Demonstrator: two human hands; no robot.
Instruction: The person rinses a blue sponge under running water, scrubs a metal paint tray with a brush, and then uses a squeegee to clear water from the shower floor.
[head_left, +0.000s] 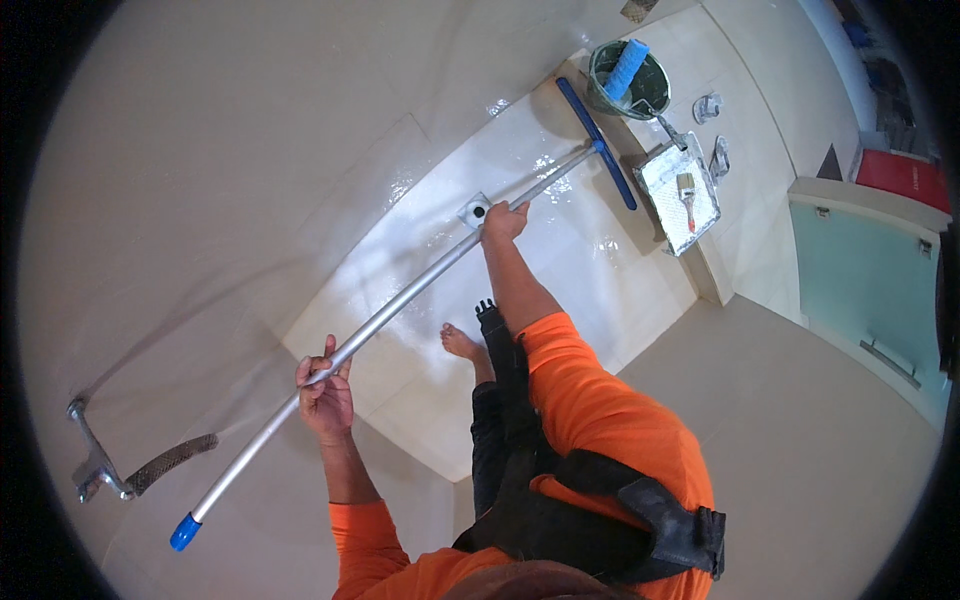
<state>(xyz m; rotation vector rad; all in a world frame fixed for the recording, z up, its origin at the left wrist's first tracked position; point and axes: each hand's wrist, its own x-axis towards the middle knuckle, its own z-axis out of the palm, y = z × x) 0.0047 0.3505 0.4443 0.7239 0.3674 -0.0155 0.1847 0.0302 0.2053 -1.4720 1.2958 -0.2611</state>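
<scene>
A floor squeegee with a long silver pole (400, 302), a blue head and a blue end cap runs slantwise from lower left to upper right. Palm up, my left hand (325, 390) curls its fingers around the pole's lower half. Farther up, my right hand (504, 221) grips the same pole, back of the hand uppermost. The squeegee's blue head (597, 145) lies against the wet pale floor (570, 240) beside a low ledge. Close to my right hand is a square floor drain (476, 211) with a dark round hole.
On the ledge (715, 270) stand a dark bucket (655, 85) holding a blue paint roller (627, 68), and a white-smeared paint tray (662, 195) with a paintbrush (687, 200). A metal tap with a hose (98, 465) sticks out at left. A frosted glass door (860, 290) is at right.
</scene>
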